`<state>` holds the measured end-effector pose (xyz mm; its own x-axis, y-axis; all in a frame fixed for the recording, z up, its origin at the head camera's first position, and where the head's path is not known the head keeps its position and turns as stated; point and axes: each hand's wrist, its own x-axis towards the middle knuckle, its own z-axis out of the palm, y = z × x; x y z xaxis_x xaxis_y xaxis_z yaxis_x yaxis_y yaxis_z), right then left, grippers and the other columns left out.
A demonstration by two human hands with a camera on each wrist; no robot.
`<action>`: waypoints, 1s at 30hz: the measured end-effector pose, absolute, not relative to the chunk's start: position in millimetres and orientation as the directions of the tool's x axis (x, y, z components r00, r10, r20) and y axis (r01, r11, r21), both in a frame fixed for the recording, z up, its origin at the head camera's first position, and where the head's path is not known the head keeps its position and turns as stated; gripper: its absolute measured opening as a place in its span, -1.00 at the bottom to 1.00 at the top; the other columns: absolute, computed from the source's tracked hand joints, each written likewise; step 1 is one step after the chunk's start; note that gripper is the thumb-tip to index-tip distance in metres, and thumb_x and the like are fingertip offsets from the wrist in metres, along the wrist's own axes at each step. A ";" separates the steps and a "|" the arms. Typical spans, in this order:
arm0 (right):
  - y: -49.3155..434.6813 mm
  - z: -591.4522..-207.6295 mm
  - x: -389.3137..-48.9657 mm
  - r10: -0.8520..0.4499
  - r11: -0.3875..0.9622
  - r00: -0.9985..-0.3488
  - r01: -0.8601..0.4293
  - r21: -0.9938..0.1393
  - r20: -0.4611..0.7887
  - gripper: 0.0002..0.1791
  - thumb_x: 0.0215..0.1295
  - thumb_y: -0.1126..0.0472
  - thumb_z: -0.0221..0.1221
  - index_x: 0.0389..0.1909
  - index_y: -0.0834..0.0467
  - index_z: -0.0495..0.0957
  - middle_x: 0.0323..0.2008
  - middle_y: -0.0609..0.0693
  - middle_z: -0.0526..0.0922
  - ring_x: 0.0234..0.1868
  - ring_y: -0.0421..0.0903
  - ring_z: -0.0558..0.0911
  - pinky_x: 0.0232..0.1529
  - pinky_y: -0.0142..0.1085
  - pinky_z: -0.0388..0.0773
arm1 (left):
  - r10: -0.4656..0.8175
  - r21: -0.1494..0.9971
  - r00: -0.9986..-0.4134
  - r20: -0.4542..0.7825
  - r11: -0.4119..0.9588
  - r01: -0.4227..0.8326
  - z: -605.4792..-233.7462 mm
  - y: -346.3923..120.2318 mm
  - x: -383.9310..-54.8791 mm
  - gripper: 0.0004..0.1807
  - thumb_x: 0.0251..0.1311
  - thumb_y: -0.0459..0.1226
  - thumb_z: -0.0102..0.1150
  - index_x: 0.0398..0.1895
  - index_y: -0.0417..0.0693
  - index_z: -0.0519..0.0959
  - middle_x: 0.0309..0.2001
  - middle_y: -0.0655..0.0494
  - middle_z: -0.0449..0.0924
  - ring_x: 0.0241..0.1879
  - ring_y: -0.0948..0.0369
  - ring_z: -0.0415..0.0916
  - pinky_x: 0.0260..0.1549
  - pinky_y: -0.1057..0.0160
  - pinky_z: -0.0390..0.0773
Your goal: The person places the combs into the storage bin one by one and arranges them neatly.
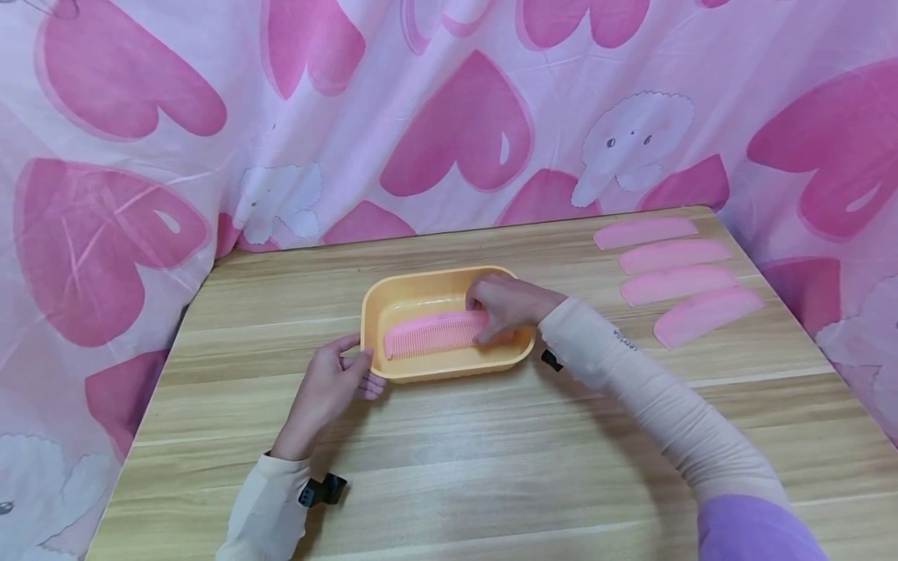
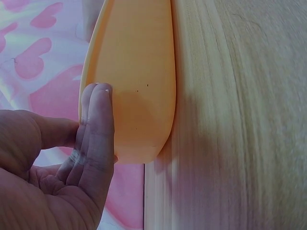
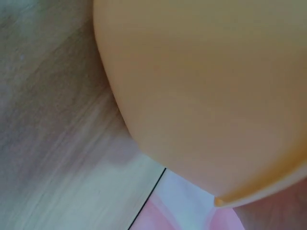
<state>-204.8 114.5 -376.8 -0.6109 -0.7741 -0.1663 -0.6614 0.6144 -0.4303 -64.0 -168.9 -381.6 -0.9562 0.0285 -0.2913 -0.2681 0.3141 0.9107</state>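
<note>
A yellow-orange plastic basin (image 1: pixel 421 290) stands on the wooden table. Inside it lies a pink comb (image 1: pixel 435 333), teeth toward the near wall. My right hand (image 1: pixel 508 305) reaches over the basin's right end and grips the comb's right part between thumb and curled fingers, which hide that end. At the left end, my left hand (image 1: pixel 337 378) pinches the basin's rim, thumb on top and fingers against the outer wall. The left wrist view shows these fingers (image 2: pixel 98 124) flat along the outside wall. In the right wrist view the basin's outer wall (image 3: pixel 201 96) fills most of the picture.
Several pink combs (image 1: pixel 680 284) lie in a slanting row at the table's far right. A curtain (image 1: pixel 456 117) with pink hearts hangs behind the table (image 1: pixel 435 460) and along its sides. A black wrist camera (image 1: pixel 323 491) sits at the left sleeve.
</note>
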 end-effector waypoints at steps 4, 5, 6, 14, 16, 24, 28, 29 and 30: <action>115.9 -374.3 -202.3 -0.761 0.632 -0.623 -0.650 -0.423 -0.180 -0.51 -0.03 0.05 0.57 -0.18 0.27 0.66 -0.25 0.02 0.60 -0.22 -0.06 0.51 -0.15 -0.24 0.55 | 0.031 0.913 -0.957 -0.290 0.310 -0.266 -380.9 -168.5 -64.0 -0.50 0.54 -0.34 -0.04 0.44 -0.38 0.25 -0.41 -0.14 0.72 -0.43 0.01 0.71 -0.40 0.18 0.79; 116.3 -373.3 -201.8 -0.759 0.635 -0.624 -0.649 -0.419 -0.183 -0.49 -0.01 0.04 0.57 -0.14 0.29 0.66 -0.20 0.04 0.60 -0.18 -0.04 0.52 -0.10 -0.23 0.57 | 0.033 0.913 -0.957 -0.289 0.309 -0.265 -381.0 -168.6 -64.1 -0.50 0.54 -0.34 -0.04 0.44 -0.38 0.25 -0.41 -0.15 0.72 -0.43 0.01 0.71 -0.40 0.18 0.79; 117.0 -371.9 -200.9 -0.759 0.635 -0.624 -0.649 -0.419 -0.184 -0.45 0.01 0.04 0.56 -0.09 0.30 0.65 -0.15 0.05 0.61 -0.14 -0.03 0.54 -0.04 -0.21 0.58 | 0.034 0.914 -0.957 -0.288 0.308 -0.264 -381.0 -168.5 -64.2 -0.51 0.54 -0.34 -0.04 0.44 -0.38 0.25 -0.41 -0.15 0.72 -0.43 0.01 0.71 -0.40 0.17 0.79; 131.7 -352.3 -197.7 -0.734 0.640 -0.661 -0.598 -0.482 -0.156 -0.48 0.16 0.16 0.48 0.08 0.32 0.63 0.05 0.15 0.62 0.05 0.08 0.61 0.12 -0.12 0.62 | 0.044 0.917 -0.958 -0.283 0.304 -0.257 -383.4 -169.2 -65.4 -0.50 0.54 -0.36 -0.06 0.43 -0.41 0.24 -0.41 -0.19 0.72 -0.44 0.01 0.72 -0.40 0.17 0.79; 138.1 -347.2 -198.0 -0.743 0.622 -0.658 -0.615 -0.484 -0.119 -0.49 0.16 0.15 0.48 0.07 0.32 0.64 0.02 0.15 0.63 0.03 0.10 0.62 0.08 -0.11 0.63 | 0.047 0.919 -0.960 -0.276 0.306 -0.249 -383.9 -169.7 -65.2 -0.51 0.54 -0.36 -0.06 0.43 -0.42 0.24 -0.42 -0.20 0.71 -0.44 -0.01 0.72 -0.40 0.17 0.79; 174.1 -334.2 -197.3 -0.714 0.631 -0.698 -0.613 -0.476 -0.047 -0.50 0.15 0.14 0.48 0.06 0.31 0.65 0.01 0.12 0.63 0.03 0.08 0.61 0.11 -0.02 0.61 | 0.046 0.918 -0.962 -0.270 0.312 -0.243 -384.3 -170.2 -64.3 -0.51 0.54 -0.36 -0.07 0.43 -0.42 0.24 -0.44 -0.17 0.71 -0.43 -0.03 0.73 -0.40 0.16 0.79; 197.5 -328.9 -196.8 -0.671 0.664 -0.741 -0.583 -0.468 -0.028 -0.53 0.14 0.17 0.49 0.04 0.29 0.66 0.01 0.11 0.64 0.08 0.09 0.62 0.15 0.02 0.60 | 0.048 0.920 -0.962 -0.270 0.309 -0.242 -383.7 -170.1 -64.4 -0.52 0.53 -0.37 -0.07 0.42 -0.42 0.25 -0.44 -0.17 0.71 -0.44 -0.01 0.72 -0.41 0.16 0.79; 203.5 -327.2 -196.4 -0.659 0.674 -0.752 -0.572 -0.468 -0.029 -0.53 0.14 0.17 0.49 0.04 0.29 0.66 0.01 0.12 0.65 0.08 0.10 0.62 0.14 0.04 0.60 | 0.049 0.920 -0.962 -0.269 0.310 -0.241 -383.5 -170.1 -64.2 -0.51 0.54 -0.36 -0.07 0.42 -0.42 0.25 -0.44 -0.17 0.71 -0.44 0.00 0.72 -0.41 0.16 0.79; 209.8 -325.7 -196.3 -0.645 0.686 -0.763 -0.558 -0.467 -0.035 -0.53 0.15 0.16 0.49 0.04 0.29 0.66 0.02 0.13 0.65 0.09 0.10 0.62 0.15 0.04 0.60 | 0.050 0.919 -0.962 -0.269 0.311 -0.241 -383.0 -170.0 -64.0 -0.51 0.54 -0.36 -0.07 0.43 -0.42 0.25 -0.44 -0.17 0.71 -0.45 0.01 0.72 -0.41 0.17 0.79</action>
<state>-196.3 209.8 -325.7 -0.7635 -0.6449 -0.0353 -0.5580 0.6861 -0.4667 -64.0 -170.0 -383.0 -0.9618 0.0497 -0.2692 -0.2412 0.3107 0.9194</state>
